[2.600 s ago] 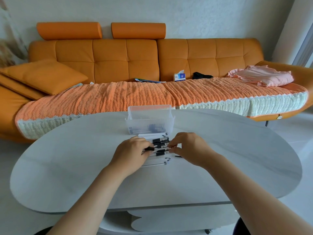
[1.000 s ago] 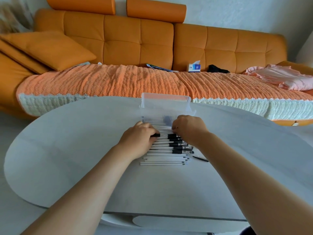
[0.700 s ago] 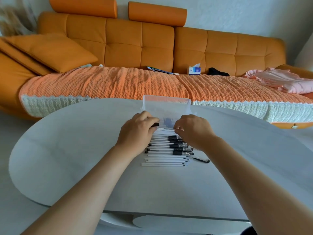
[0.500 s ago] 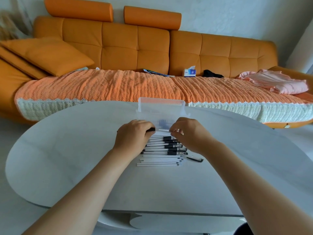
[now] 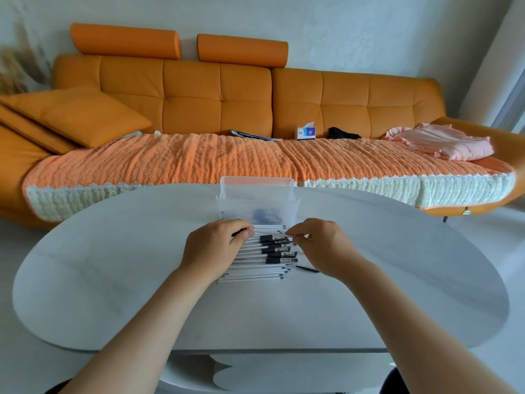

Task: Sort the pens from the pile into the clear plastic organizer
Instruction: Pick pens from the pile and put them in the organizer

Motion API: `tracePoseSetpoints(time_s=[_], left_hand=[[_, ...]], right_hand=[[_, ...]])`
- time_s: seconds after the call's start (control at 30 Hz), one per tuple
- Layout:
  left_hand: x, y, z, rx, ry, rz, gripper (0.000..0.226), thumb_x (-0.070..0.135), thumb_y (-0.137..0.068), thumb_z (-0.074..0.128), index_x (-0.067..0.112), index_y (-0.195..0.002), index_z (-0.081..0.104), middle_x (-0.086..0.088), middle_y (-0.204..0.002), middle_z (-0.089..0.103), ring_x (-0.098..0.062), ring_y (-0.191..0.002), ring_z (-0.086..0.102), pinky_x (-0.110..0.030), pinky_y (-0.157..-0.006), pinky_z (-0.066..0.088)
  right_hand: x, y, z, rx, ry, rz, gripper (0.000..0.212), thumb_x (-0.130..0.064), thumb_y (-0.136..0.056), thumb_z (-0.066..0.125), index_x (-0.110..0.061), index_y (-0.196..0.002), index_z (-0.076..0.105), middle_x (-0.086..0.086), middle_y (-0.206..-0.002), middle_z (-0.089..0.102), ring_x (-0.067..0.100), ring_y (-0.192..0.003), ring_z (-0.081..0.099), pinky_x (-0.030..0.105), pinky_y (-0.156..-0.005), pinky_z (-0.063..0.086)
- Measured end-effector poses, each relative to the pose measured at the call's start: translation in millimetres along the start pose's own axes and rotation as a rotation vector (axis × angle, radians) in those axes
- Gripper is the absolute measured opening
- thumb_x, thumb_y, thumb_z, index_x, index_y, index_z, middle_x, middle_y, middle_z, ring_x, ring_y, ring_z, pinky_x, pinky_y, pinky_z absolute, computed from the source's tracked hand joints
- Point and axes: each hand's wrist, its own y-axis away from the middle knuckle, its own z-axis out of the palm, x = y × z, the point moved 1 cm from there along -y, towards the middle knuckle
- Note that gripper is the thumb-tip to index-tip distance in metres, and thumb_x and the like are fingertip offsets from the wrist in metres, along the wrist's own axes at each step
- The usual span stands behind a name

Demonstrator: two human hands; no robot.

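Observation:
A pile of white pens (image 5: 261, 263) with black grips lies in a row on the white oval table (image 5: 113, 265). Just behind the pile stands the clear plastic organizer (image 5: 257, 203), with some dark pen parts showing through its ribbed front wall. My left hand (image 5: 211, 248) and my right hand (image 5: 318, 245) each pinch one end of a single white pen (image 5: 270, 232) held crosswise over the far edge of the pile, close to the organizer's front. A loose black cap (image 5: 307, 269) lies on the table right of the pile.
An orange sofa (image 5: 216, 98) with a knitted orange cover stands behind the table. On it lie a cushion (image 5: 82, 115), a tissue box (image 5: 306, 133), a dark item (image 5: 342, 134) and folded pink cloth (image 5: 446, 143).
Both hands moved from the middle of the pile toward the organizer and now hold one pen lifted between them. The camera view shifted a little.

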Motion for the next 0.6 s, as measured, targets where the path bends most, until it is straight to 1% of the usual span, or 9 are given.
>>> tracePoseSetpoints(time_s=[0.1,0.17,0.27,0.33,0.4,0.5,0.6], left_hand=[[4.5,2.9,0.2,-0.011,0.016,-0.015,0.022,0.045,-0.094,0.056,0.039,-0.111,0.068,0.02,-0.109,0.069,-0.006,-0.095,0.063,-0.016,-0.064,0.036],[3.9,2.1,-3.0,0.0,0.019,-0.044,0.023,0.044,-0.094,0.056,0.04,-0.114,0.066,0.02,-0.11,0.068,-0.006,-0.094,0.062,-0.018,-0.065,0.036],[1.2,0.4,-4.7,-0.02,0.019,-0.07,0.019,0.043,-0.093,0.057,0.039,-0.109,0.067,0.02,-0.106,0.068,-0.001,-0.083,0.055,-0.014,-0.062,0.034],[1.1,0.3,-2.3,-0.033,0.022,-0.064,0.017,0.042,-0.093,0.059,0.037,-0.106,0.068,0.02,-0.104,0.067,0.001,-0.079,0.05,-0.01,-0.062,0.032],[1.4,0.7,0.3,-0.043,0.026,-0.061,0.017,0.042,-0.093,0.059,0.037,-0.106,0.068,0.021,-0.102,0.067,0.001,-0.078,0.049,-0.01,-0.062,0.032],[0.6,-0.3,2.5,-0.067,0.041,-0.052,0.014,0.041,-0.095,0.053,0.038,-0.102,0.066,0.024,-0.093,0.066,-0.001,-0.079,0.056,-0.015,-0.062,0.036],[0.6,-0.3,3.7,-0.118,0.046,-0.047,0.015,0.04,-0.097,0.049,0.038,-0.1,0.063,0.024,-0.085,0.064,0.0,-0.077,0.056,-0.016,-0.06,0.036]], right_hand=[[1.7,3.0,0.2,0.008,-0.037,0.014,0.025,-0.019,-0.098,0.055,-0.028,-0.112,0.073,-0.018,-0.094,0.057,0.005,-0.086,0.052,0.02,-0.074,0.039],[3.1,3.3,0.0,0.013,-0.045,0.022,0.025,-0.018,-0.099,0.055,-0.028,-0.112,0.073,-0.017,-0.094,0.058,0.006,-0.086,0.052,0.021,-0.073,0.039],[4.9,2.1,-0.6,0.014,-0.063,0.024,0.024,-0.019,-0.099,0.054,-0.027,-0.113,0.073,-0.018,-0.092,0.057,0.006,-0.083,0.053,0.015,-0.066,0.038],[6.0,1.4,-0.9,0.012,-0.076,0.024,0.024,-0.019,-0.099,0.054,-0.028,-0.112,0.073,-0.02,-0.091,0.057,0.004,-0.082,0.053,0.012,-0.066,0.036],[6.8,1.2,-1.1,0.008,-0.077,0.023,0.024,-0.019,-0.099,0.055,-0.028,-0.112,0.073,-0.019,-0.093,0.058,0.005,-0.083,0.054,0.014,-0.067,0.037],[8.1,0.8,-1.7,0.007,-0.09,0.024,0.024,-0.017,-0.098,0.055,-0.028,-0.11,0.073,-0.016,-0.096,0.06,0.006,-0.084,0.056,0.019,-0.071,0.04],[8.9,0.9,-2.0,0.011,-0.085,0.016,0.024,-0.017,-0.098,0.056,-0.029,-0.108,0.074,-0.014,-0.097,0.061,0.007,-0.084,0.056,0.02,-0.07,0.041]])
